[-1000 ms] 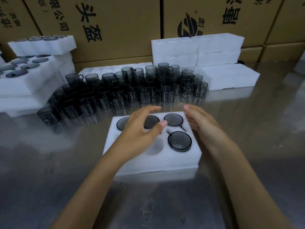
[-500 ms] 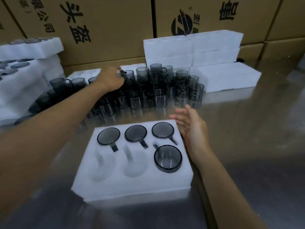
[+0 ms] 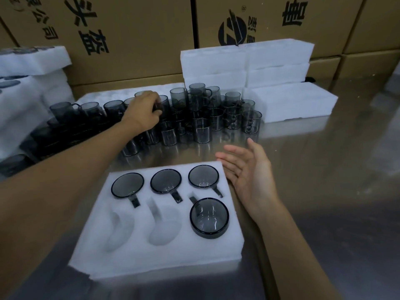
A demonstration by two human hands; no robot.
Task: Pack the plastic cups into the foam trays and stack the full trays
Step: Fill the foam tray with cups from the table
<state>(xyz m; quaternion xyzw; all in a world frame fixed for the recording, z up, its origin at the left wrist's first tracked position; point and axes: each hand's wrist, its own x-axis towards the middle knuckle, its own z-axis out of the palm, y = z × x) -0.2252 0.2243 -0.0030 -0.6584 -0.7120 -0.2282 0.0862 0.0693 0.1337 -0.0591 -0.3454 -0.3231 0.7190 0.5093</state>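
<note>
A white foam tray (image 3: 164, 260) lies on the steel table in front of me. Several smoky grey plastic cups sit in its sockets: three along the far row (image 3: 165, 181) and one (image 3: 209, 217) at the near right. Two near sockets (image 3: 165, 226) are bare. Behind the tray stands a crowd of loose grey cups (image 3: 201, 118), stacked in layers. My left hand (image 3: 142, 112) reaches into that crowd, fingers closed on a cup in the upper layer. My right hand (image 3: 249, 176) hovers open, palm turned left, beside the tray's far right corner.
Empty foam trays (image 3: 246, 61) are piled at the back right, with another (image 3: 296, 100) lying flat beside them. Filled trays (image 3: 26, 83) are stacked at the left. Cardboard boxes (image 3: 129, 33) wall off the back. Bare steel table (image 3: 324, 191) lies to the right.
My left hand has gone from over the tray out to the loose cups and closed on one. My right hand has opened beside the tray. The view has moved closer.
</note>
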